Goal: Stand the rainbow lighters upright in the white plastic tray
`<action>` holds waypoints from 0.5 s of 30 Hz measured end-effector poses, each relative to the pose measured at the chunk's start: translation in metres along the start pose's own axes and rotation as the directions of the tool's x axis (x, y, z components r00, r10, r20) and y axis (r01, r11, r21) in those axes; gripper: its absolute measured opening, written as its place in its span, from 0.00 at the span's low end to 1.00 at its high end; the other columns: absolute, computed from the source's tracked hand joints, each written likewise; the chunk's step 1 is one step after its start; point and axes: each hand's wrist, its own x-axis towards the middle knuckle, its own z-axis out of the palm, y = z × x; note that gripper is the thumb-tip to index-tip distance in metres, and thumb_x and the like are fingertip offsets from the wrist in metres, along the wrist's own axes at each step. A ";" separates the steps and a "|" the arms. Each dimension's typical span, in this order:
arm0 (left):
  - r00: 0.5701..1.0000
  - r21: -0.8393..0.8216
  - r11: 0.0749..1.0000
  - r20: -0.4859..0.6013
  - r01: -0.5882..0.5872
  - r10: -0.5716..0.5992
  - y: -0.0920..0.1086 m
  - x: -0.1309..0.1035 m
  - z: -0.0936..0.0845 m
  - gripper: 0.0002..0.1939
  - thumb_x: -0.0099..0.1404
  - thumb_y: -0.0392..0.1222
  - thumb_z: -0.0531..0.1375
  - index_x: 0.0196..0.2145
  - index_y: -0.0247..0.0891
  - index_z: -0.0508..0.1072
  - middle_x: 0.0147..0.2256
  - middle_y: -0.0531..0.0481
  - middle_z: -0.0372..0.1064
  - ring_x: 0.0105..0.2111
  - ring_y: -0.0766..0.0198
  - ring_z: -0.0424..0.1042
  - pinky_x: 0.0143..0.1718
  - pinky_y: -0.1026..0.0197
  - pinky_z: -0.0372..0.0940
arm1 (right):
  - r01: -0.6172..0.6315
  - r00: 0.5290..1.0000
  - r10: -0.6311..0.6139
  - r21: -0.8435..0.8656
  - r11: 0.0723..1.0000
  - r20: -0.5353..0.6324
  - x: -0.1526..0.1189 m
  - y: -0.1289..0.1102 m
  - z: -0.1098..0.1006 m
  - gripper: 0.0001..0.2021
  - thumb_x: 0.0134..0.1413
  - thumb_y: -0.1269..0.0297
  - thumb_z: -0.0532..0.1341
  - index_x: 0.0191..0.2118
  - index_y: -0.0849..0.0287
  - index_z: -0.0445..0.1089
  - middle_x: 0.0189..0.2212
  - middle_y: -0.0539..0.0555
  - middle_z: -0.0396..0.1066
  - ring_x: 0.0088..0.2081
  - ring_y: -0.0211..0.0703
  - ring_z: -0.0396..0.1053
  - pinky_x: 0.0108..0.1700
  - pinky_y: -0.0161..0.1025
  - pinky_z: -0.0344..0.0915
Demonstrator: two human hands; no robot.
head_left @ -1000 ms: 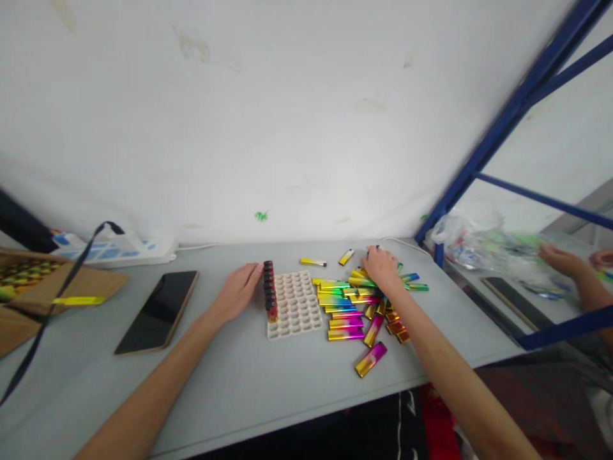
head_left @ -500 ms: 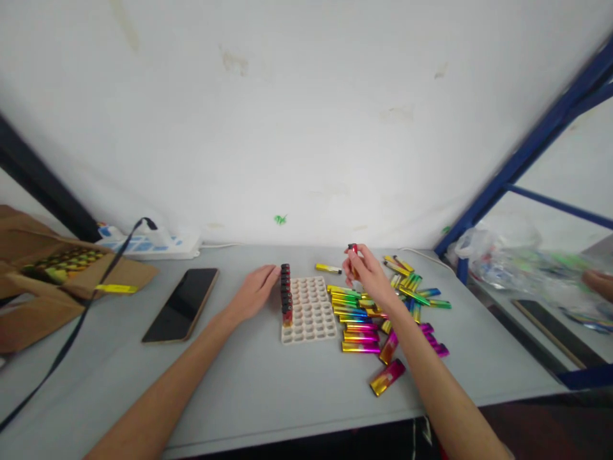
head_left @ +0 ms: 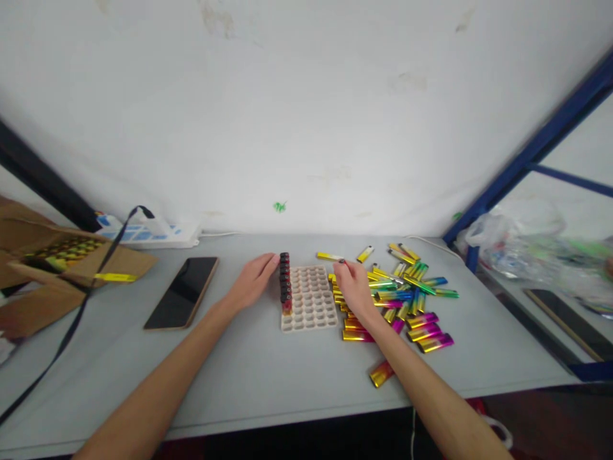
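A white tray (head_left: 313, 306) with several empty sockets lies on the grey table (head_left: 268, 377). A row of red lighters with black tops (head_left: 285, 284) stands in its left column. My left hand (head_left: 253, 284) rests against the tray's left side, fingertips touching that row. My right hand (head_left: 353, 287) hovers at the tray's right edge, fingers closed on a lighter whose dark tip shows at the fingertips. A pile of shiny multicoloured lighters (head_left: 412, 297) lies just right of that hand.
A dark phone (head_left: 182, 292) lies left of the tray. A cardboard box (head_left: 57, 262) with lighters, a black strap (head_left: 90, 281) and a power strip (head_left: 143, 233) are at the far left. A blue frame (head_left: 527, 160) and plastic bag (head_left: 522, 246) stand on the right.
My right hand picked a lighter out of the pile, lifted it, and has come down left to the tray's right edge. My left hand has stayed by the row of lighters.
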 end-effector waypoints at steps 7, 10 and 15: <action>1.000 -0.032 0.999 0.007 0.022 -0.021 0.001 -0.001 -0.001 0.26 0.76 0.63 0.45 0.34 0.43 0.70 0.35 0.48 0.75 0.39 0.53 0.72 0.46 0.53 0.66 | 0.024 0.999 -0.023 -0.025 0.999 0.039 -0.002 0.001 0.002 0.21 0.65 0.47 0.56 0.24 0.53 0.58 0.20 0.45 0.56 0.25 0.39 0.55 0.27 0.37 0.51; 1.000 -0.041 0.999 0.004 0.014 -0.014 0.001 -0.001 0.000 0.26 0.76 0.63 0.44 0.35 0.43 0.70 0.37 0.47 0.76 0.40 0.53 0.72 0.47 0.54 0.66 | 0.057 0.992 -0.055 -0.017 0.998 0.114 -0.003 -0.003 -0.004 0.21 0.69 0.43 0.55 0.30 0.53 0.62 0.22 0.45 0.60 0.26 0.40 0.59 0.29 0.36 0.55; 1.000 -0.012 1.000 -0.004 -0.003 0.003 0.002 -0.002 0.001 0.27 0.77 0.61 0.43 0.34 0.42 0.71 0.35 0.48 0.75 0.39 0.55 0.72 0.47 0.54 0.66 | 0.355 0.890 -0.302 -0.104 0.929 0.342 -0.011 -0.027 -0.020 0.18 0.74 0.48 0.54 0.36 0.54 0.67 0.33 0.53 0.71 0.37 0.45 0.70 0.42 0.40 0.66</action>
